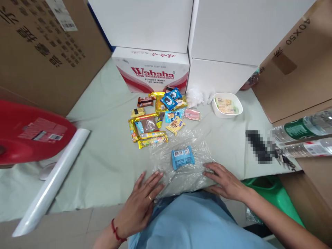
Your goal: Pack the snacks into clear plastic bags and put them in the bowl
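Note:
A thin clear plastic sheet or bag (172,181) lies crinkled at the table's front edge. A small blue snack packet (183,158) rests on it, its barcode facing up. My left hand (142,199) touches the plastic's near left edge, fingers stretched out and apart. Over on the right edge lies my right hand (227,181), its fingers also extended, with the thumb side partly hidden near the table's edge. Just beyond the plastic is a cluster of wrapped snacks, among them a brown packet (150,124), a yellow cookie packet (175,126) and blue packets (169,101).
A Wahaha carton (155,74) stands behind the snacks. To its right, a white tub (227,114) holds packets near crumpled clear plastic (194,98). A white roll (55,176) and a red container (31,133) are at left; keys (284,159) and bottles (308,126) at right.

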The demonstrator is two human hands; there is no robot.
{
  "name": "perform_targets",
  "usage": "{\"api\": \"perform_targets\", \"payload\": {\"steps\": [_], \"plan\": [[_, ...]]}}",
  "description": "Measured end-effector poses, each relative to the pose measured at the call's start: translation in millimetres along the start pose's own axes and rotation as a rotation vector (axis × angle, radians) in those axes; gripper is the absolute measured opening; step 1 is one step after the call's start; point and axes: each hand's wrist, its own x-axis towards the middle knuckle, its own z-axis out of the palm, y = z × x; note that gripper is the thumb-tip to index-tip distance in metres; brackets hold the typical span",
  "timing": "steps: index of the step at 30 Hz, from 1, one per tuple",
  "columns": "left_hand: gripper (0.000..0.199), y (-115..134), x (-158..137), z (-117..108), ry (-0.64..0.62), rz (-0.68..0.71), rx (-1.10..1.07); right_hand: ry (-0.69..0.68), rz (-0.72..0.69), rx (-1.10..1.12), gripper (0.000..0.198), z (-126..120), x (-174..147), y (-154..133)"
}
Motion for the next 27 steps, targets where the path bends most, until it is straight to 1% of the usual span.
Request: {"api": "perform_targets", "payload": {"steps": [2, 4, 5, 8, 11, 13, 15, 16, 18, 20, 21, 23, 25, 26, 27], "plan": [[0.046, -0.6, -3.7, 4.9, -0.016, -0.002, 0.001, 0.023, 0.027, 0.001, 0.041, 10.5, -6.7, 1.5], [0.032, -3.3, -5.1, 10.4, 0.032, -0.038, -0.032, 0.044, 0.035, 0.044, 0.028, 13.9, -5.1, 3.2], [0.03, -5.4, -4.7, 11.8, 0.064, -0.069, -0.062, 0.045, 0.029, 0.075, 0.024, 12.3, -1.8, 4.2], [0.027, -14.6, 3.9, 7.0, 0.142, -0.206, -0.174, 0.002, -0.013, 0.203, 0.022, -5.2, 15.7, 8.1], [0.027, -26.0, 27.0, -5.9, 0.203, -0.385, -0.247, -0.051, 0.005, 0.3, 0.026, -30.3, 43.2, 16.2], [0.033, -33.8, 48.2, -12.0, 0.209, -0.524, -0.234, -0.046, 0.066, 0.307, 0.029, -42.5, 65.5, 25.3], [0.034, -41.7, 68.5, -13.2, 0.175, -0.663, -0.133, -0.059, 0.16, 0.285, 0.028, -47.7, 87.9, 36.5], [0.033, -45.8, 76.3, -12.3, 0.157, -0.723, -0.052, -0.083, 0.224, 0.245, 0.026, -48.2, 98.3, 42.3], [0.033, -53.8, 84.0, -9.4, 0.147, -0.808, 0.109, -0.136, 0.354, 0.077, 0.026, -48.0, 116.1, 52.3], [0.039, -59.8, 80.0, -8.5, 0.188, -0.823, 0.197, -0.146, 0.444, -0.134, 0.028, -49.5, 130.3, 58.8], [0.041, -60.5, 74.6, -9.6, 0.234, -0.811, 0.221, -0.129, 0.464, -0.213, 0.029, -51.4, 136.7, 60.5], [0.037, -54.3, 61.6, -14.9, 0.388, -0.781, 0.282, -0.074, 0.461, -0.288, 0.029, -56.3, 150.4, 61.0], [0.029, -35.5, 53.2, -21.5, 0.591, -0.732, 0.373, -0.041, 0.403, -0.293, 0.029, -58.6, 166.9, 58.6], [0.025, -21.9, 52.9, -23.5, 0.674, -0.682, 0.401, -0.041, 0.364, -0.281, 0.03, -57.6, 176.1, 56.6], [0.024, -6.7, 55.6, -23.8, 0.715, -0.593, 0.395, -0.052, 0.331, -0.263, 0.031, -55.1, 185.6, 54.1]]}}
